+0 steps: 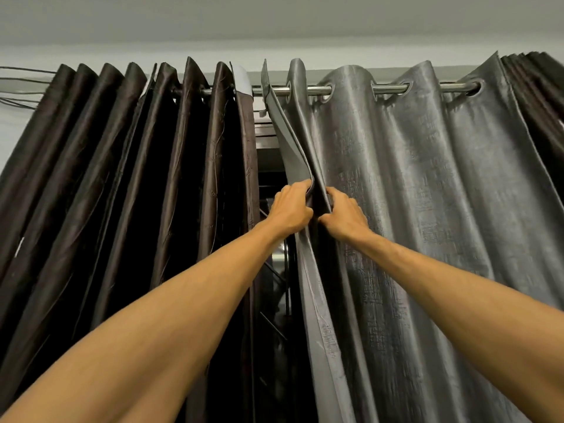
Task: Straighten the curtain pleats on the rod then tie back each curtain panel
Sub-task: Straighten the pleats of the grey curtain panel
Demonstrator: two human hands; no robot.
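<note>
Head view: both hands (291, 207) (345, 216) grip grey curtain's (412, 178) leading edge.

The rod (351, 89) is bare polished metal, bright and smooth. The grey curtain panel (427, 193) is heavy cloth with a soft sheen and a rough, crosshatched weave; its lining (287, 138) is plain, matt and paler grey. Its eyelets (410, 87) are dull grey, metal or plastic, I cannot tell which. The brown curtain panel (122, 148) is slick, satiny cloth crossed by thin stitched threads. The ceiling (274, 19) is matt paint.
</note>
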